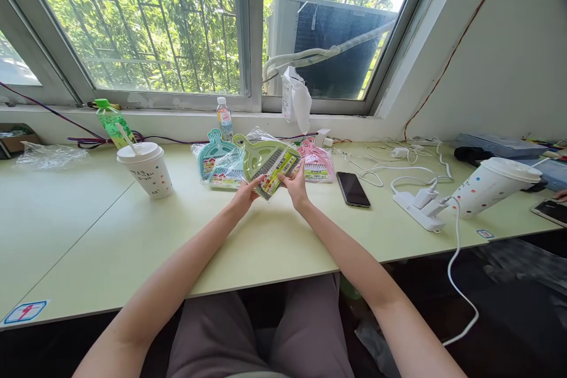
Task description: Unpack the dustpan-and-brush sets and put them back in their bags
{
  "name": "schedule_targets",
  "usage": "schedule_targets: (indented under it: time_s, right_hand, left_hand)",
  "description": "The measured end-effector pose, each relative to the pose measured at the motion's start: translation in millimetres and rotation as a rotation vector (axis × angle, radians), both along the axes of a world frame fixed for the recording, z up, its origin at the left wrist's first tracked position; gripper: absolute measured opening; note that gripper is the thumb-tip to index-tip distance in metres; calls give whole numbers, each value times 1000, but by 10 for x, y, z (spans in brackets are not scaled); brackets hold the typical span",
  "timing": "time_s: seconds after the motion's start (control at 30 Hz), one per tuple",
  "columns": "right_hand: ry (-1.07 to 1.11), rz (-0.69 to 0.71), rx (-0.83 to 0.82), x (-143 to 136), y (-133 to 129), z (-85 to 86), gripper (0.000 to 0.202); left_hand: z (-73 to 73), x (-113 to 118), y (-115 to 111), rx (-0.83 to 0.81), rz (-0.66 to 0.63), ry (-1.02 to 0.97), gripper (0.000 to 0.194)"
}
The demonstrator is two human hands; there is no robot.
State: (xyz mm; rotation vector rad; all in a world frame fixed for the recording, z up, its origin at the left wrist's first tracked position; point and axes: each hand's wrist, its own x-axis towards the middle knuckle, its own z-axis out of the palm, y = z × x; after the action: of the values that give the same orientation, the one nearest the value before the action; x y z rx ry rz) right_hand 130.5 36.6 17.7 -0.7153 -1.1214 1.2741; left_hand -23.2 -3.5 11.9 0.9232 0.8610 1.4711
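Green dustpan pack [266, 160] at ctr of frame, clear-wrapped, tilted, held over tabletop [266, 248]. L hand [245, 196]: fingers closed on its lower L edge. R hand [296, 186]: fingers closed on its R edge. Teal pack [216, 153] just left, pink pack [319, 166] behind R hand. Phone [353, 189] flat, right of ctr.
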Motion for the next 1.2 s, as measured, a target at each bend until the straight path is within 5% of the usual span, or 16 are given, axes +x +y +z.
schedule_targets:
  time_s: [0.47,0.77,0.97,1.2]
  right_hand:
    - [26,-71,26,-31,26,-76,116]
    - [83,-153,1,-35,-17,-46,126]
    - [90,-98,-15,-43,-12,-26,123]
    - [88,-78,-19,-41,-3,-60,125]
  left_hand:
    - [-71,160,-60,-19,46,74,54]
    - [-59,287,-136,-25,-191,9,56]
    - [-47,154,-29,66,35,24,55]
    - [-103,204,-43,33,-2,29,54]
